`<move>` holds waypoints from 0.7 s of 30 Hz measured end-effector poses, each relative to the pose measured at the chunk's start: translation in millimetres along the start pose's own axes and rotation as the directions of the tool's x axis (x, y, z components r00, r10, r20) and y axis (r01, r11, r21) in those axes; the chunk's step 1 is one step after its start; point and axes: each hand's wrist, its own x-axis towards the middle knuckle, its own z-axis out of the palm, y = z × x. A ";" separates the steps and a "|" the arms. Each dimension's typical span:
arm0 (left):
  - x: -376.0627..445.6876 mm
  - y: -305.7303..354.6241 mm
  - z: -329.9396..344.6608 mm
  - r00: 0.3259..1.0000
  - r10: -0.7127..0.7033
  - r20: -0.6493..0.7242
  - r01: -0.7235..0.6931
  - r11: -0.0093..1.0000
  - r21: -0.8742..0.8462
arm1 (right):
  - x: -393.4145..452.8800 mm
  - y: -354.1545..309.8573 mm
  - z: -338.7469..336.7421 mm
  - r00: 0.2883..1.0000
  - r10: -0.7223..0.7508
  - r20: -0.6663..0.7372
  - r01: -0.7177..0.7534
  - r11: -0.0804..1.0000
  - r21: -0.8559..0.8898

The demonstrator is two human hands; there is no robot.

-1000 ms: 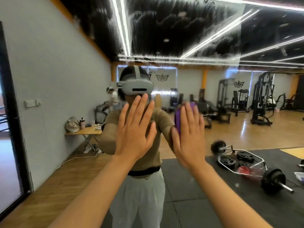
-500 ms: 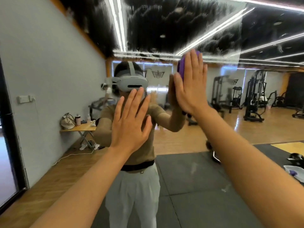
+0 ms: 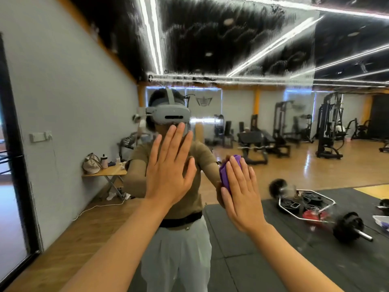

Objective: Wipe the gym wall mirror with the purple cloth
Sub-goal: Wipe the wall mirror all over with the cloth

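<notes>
The gym wall mirror (image 3: 273, 55) fills the view, with streaky smears across its upper part. My left hand (image 3: 169, 167) lies flat against the glass, fingers straight and spread, at chest height of my reflection. My right hand (image 3: 242, 190) presses the purple cloth (image 3: 226, 172) flat on the mirror just to the right, fingers straight. Most of the cloth is hidden under the palm; its bunched edge shows at the hand's left and top.
The mirror's dark frame edge (image 3: 19, 157) runs down the far left. Reflected in the glass are a folding table with bags (image 3: 105, 171), weight machines (image 3: 328, 131), and a barbell with plates (image 3: 320, 209) on black floor mats.
My right hand swept the cloth up the mirror to head height, then back down to chest level. The left hand stayed pressed on the glass at about the same spot.
</notes>
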 end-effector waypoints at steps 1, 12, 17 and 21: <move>0.0 -2.5 -0.2 1.000 0.011 0.002 -0.011 1.000 -0.001 | 3.8 1.3 -1.1 1.000 -0.013 0.008 0.013 1.000 -0.007; -5.2 -23.0 -7.4 0.997 0.066 0.036 -0.066 0.998 0.002 | 196.5 11.0 -37.2 0.963 0.235 -0.131 -0.219 0.968 0.122; -6.1 -26.1 -5.7 0.996 0.087 0.012 -0.087 0.996 -0.007 | 122.3 -15.6 -11.5 0.990 0.096 -0.103 -0.093 0.995 0.034; -6.2 -26.6 -5.2 0.996 0.089 0.014 -0.089 0.996 -0.014 | 28.6 -23.1 11.3 0.998 -0.044 -0.041 0.041 0.998 -0.054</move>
